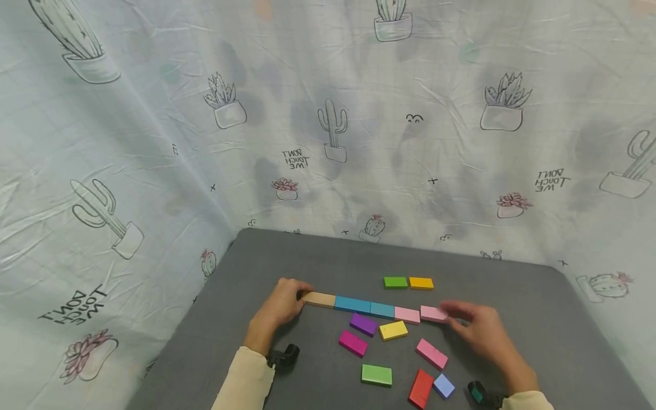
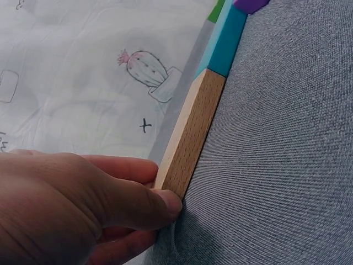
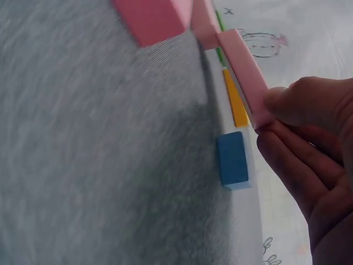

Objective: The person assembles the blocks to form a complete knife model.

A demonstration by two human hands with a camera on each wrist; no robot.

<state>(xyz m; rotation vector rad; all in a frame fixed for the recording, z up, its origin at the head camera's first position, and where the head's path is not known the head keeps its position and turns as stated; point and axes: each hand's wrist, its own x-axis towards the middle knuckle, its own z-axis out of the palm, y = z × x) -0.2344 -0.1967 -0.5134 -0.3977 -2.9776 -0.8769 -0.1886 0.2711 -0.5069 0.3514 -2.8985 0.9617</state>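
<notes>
At the left end of a row of blocks, my left hand (image 1: 281,303) pinches a bare wooden block (image 2: 194,138) between thumb and fingers. Two blue blocks (image 1: 352,305) follow it end to end, then a light pink block (image 1: 407,315). My right hand (image 1: 479,329) grips another light pink block (image 3: 246,74) by its outer end. In the head view that block's inner end is close beside the row's pink end; in the right wrist view it looks slightly raised, and whether the two touch I cannot tell.
Behind the row lie a green block (image 1: 395,283) and an orange one (image 1: 421,283). In front are purple (image 1: 364,324), yellow (image 1: 393,331), magenta (image 1: 353,343), light green (image 1: 376,375), pink (image 1: 431,354), red (image 1: 421,389) and periwinkle (image 1: 443,386) blocks. A blue block (image 3: 233,160) shows only in the right wrist view.
</notes>
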